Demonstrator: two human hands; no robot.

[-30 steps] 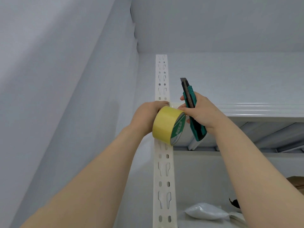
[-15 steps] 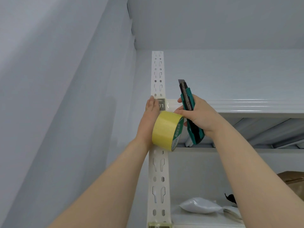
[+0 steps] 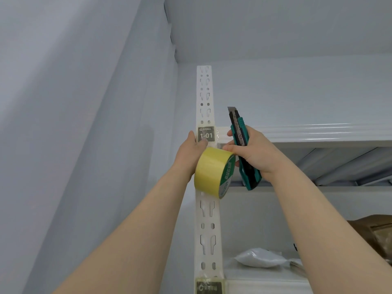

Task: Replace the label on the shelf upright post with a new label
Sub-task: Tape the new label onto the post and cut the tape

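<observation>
A white slotted upright post (image 3: 206, 96) carries a dark grey label (image 3: 206, 135) reading 1-01 under shiny clear tape. My left hand (image 3: 191, 152) lies along the post's left side, fingers straight, thumb pressing the label's lower left corner. A yellow tape roll (image 3: 212, 172) hangs just below the label, in front of my left palm; what carries it is hidden. My right hand (image 3: 252, 154) grips a green utility knife (image 3: 244, 149), blade up, and its fingertips touch the top of the roll.
A white shelf board (image 3: 307, 132) runs right from the post at label height. On the shelf below lie a white bag (image 3: 258, 257) and a brown package (image 3: 379, 234). A second dark label (image 3: 209, 288) sits low on the post. A wall stands close on the left.
My left hand has slid down and left off the label, so the 1-01 print now shows. The roll and the knife hand have stayed just below and right of it.
</observation>
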